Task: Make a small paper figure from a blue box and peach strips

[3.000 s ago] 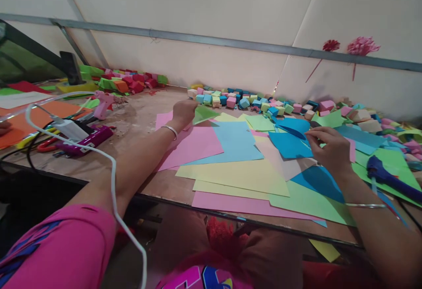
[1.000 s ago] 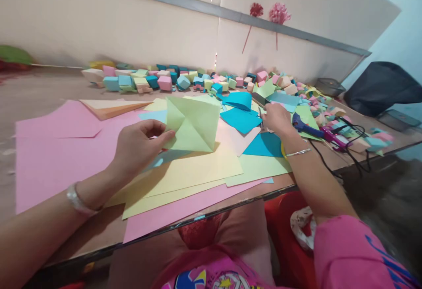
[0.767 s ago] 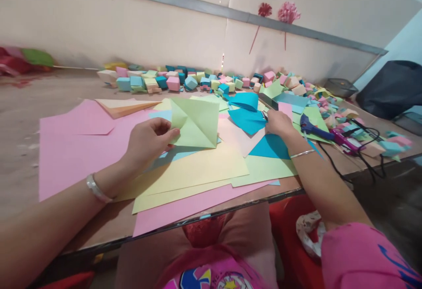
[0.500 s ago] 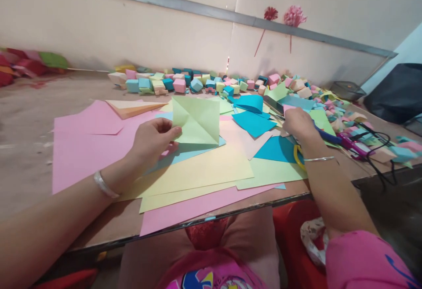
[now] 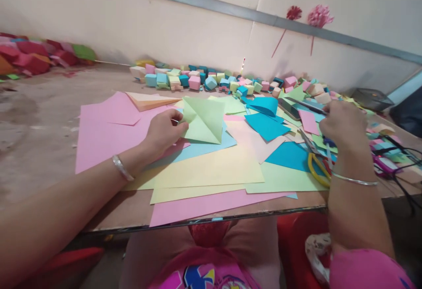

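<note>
My left hand (image 5: 166,133) pinches the left edge of a pale green paper square (image 5: 204,120) between thumb and fingers. Diagonal creases cross the square, which is raised over the light blue and yellow sheets. On the right, my right hand (image 5: 344,120) is closed around a thin dark pointed tool (image 5: 306,105); its far end sticks out to the left, and its exact kind is unclear. Just below that hand lie scissors with yellow handles (image 5: 318,170), partly hidden by the forearm. A small pink paper (image 5: 309,121) is beside the hand.
Pink sheets (image 5: 95,122), yellow sheets (image 5: 211,166) and blue pieces (image 5: 267,125) overlap across the table (image 5: 108,212). Folded paper cubes (image 5: 194,82) line the wall. A dark phone-like object (image 5: 289,110) lies near the right hand; a purple device with black cords (image 5: 385,166) is farther right.
My right hand has lifted off the papers with the thin dark tool, uncovering the small pink paper and the scissors. My left hand still holds the green square. The view has shifted left.
</note>
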`<state>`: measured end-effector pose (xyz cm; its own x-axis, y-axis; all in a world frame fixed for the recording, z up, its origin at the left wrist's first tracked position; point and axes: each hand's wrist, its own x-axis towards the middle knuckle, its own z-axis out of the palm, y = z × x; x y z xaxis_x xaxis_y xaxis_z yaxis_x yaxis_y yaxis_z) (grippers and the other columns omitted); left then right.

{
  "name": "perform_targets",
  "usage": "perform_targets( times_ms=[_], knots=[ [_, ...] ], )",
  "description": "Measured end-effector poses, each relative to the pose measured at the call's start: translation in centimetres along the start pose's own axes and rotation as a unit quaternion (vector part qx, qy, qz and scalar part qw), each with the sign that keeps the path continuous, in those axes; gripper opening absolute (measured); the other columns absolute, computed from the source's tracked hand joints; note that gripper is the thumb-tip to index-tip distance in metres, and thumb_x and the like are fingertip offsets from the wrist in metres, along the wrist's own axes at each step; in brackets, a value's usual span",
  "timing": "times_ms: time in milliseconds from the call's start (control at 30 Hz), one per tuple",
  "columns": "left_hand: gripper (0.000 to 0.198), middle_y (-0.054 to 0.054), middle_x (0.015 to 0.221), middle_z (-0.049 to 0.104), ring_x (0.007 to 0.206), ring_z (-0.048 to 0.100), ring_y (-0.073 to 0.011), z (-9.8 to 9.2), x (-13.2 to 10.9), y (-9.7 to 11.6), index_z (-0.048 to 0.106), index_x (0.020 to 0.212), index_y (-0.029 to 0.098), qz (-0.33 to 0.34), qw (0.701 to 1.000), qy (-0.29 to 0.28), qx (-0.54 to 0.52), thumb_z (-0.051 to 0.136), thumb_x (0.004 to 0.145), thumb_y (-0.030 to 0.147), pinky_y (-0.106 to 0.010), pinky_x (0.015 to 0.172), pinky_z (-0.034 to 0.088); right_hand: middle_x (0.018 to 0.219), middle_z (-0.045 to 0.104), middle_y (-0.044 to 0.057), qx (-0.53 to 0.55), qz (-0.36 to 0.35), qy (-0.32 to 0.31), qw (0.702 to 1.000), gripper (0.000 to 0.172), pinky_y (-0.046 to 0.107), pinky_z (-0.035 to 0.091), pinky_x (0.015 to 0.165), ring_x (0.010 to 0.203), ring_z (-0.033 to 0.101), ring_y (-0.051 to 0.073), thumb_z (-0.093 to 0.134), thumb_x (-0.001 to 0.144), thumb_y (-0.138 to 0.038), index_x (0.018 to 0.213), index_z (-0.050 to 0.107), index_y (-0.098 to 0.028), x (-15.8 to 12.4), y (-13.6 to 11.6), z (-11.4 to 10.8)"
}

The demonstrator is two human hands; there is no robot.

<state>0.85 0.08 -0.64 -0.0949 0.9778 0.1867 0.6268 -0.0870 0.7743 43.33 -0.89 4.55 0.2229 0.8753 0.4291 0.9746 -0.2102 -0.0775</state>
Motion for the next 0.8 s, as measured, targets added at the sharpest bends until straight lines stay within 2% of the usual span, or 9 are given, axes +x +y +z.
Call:
perform_targets(
  times_ms=[100, 167, 233, 367, 533, 700, 800],
  knots=[
    [0.012, 0.0, 0.074, 0.062, 0.061, 0.056, -0.0161, -0.1, 0.1, 0.2, 0.058, 0.076, 0.02, 0.024, 0.998, 0.026, 0.053, 0.064, 0.07, 0.028, -0.029, 0.059, 0.04, 0.095, 0.068, 0.01, 0.124, -0.088, -0.091, 0.984, 0.025, 0.035, 0.05, 0.074, 0.087, 0.063, 0.023, 0.049, 0.081, -0.018, 0.101, 0.064, -0.021, -1.1, -3.1, 0.8],
    [0.01, 0.0, 0.075, 0.062, 0.066, 0.057, -0.0167, -0.2, 0.2, 0.3, 0.057, 0.075, 0.02, 0.041, 0.995, 0.035, 0.083, 0.063, 0.071, 0.027, -0.029, 0.063, 0.04, 0.095, 0.067, 0.007, 0.261, -0.16, -0.179, 0.935, 0.032, 0.03, 0.049, 0.068, 0.083, 0.062, 0.02, 0.046, 0.083, -0.022, 0.111, 0.062, -0.02, -2.2, -5.5, 1.5],
    [0.011, 0.0, 0.075, 0.062, 0.066, 0.057, -0.0167, -0.2, 0.2, 0.3, 0.057, 0.074, 0.02, 0.045, 0.994, 0.031, 0.095, 0.062, 0.071, 0.028, -0.029, 0.064, 0.04, 0.091, 0.068, 0.004, 0.287, -0.208, -0.222, 0.908, 0.036, 0.029, 0.047, 0.064, 0.079, 0.061, 0.019, 0.046, 0.084, -0.025, 0.116, 0.063, -0.022, -3.2, -7.5, 2.1],
    [0.011, 0.001, 0.07, 0.06, 0.064, 0.055, -0.0162, -0.2, 0.3, -0.1, 0.057, 0.072, 0.02, 0.035, 0.997, 0.015, 0.072, 0.062, 0.07, 0.03, -0.028, 0.062, 0.039, 0.095, 0.071, 0.005, 0.277, -0.245, -0.213, 0.904, 0.039, 0.03, 0.047, 0.067, 0.081, 0.063, 0.021, 0.043, 0.084, -0.022, 0.117, 0.066, -0.024, -4.4, -9.0, 2.6],
    [0.01, 0.001, 0.069, 0.059, 0.064, 0.054, -0.0159, -0.1, 0.3, -0.1, 0.056, 0.07, 0.02, 0.031, 0.997, 0.017, 0.065, 0.061, 0.07, 0.029, -0.028, 0.063, 0.039, 0.111, 0.071, 0.005, 0.267, -0.258, -0.214, 0.903, 0.04, 0.035, 0.05, 0.075, 0.095, 0.065, 0.025, 0.045, 0.083, -0.021, 0.116, 0.067, -0.024, -4.4, -8.7, 3.0],
    [0.011, 0.001, 0.07, 0.06, 0.065, 0.054, -0.0172, -0.2, 0.2, 0.2, 0.057, 0.069, 0.021, 0.032, 0.997, 0.014, 0.07, 0.061, 0.07, 0.031, -0.029, 0.063, 0.039, 0.115, 0.07, 0.005, 0.273, -0.265, -0.217, 0.899, 0.04, 0.036, 0.05, 0.082, 0.101, 0.065, 0.025, 0.045, 0.083, -0.02, 0.116, 0.068, -0.025, -4.5, -8.7, 2.9],
    [0.01, 0.001, 0.07, 0.061, 0.065, 0.055, -0.0173, -0.2, 0.2, 0.1, 0.058, 0.069, 0.021, 0.026, 0.997, 0.013, 0.072, 0.061, 0.07, 0.03, -0.029, 0.063, 0.039, 0.112, 0.071, 0.005, 0.273, -0.269, -0.212, 0.899, 0.04, 0.036, 0.051, 0.079, 0.097, 0.066, 0.025, 0.046, 0.083, -0.02, 0.116, 0.068, -0.025, -4.6, -8.7, 2.6]
  ],
)
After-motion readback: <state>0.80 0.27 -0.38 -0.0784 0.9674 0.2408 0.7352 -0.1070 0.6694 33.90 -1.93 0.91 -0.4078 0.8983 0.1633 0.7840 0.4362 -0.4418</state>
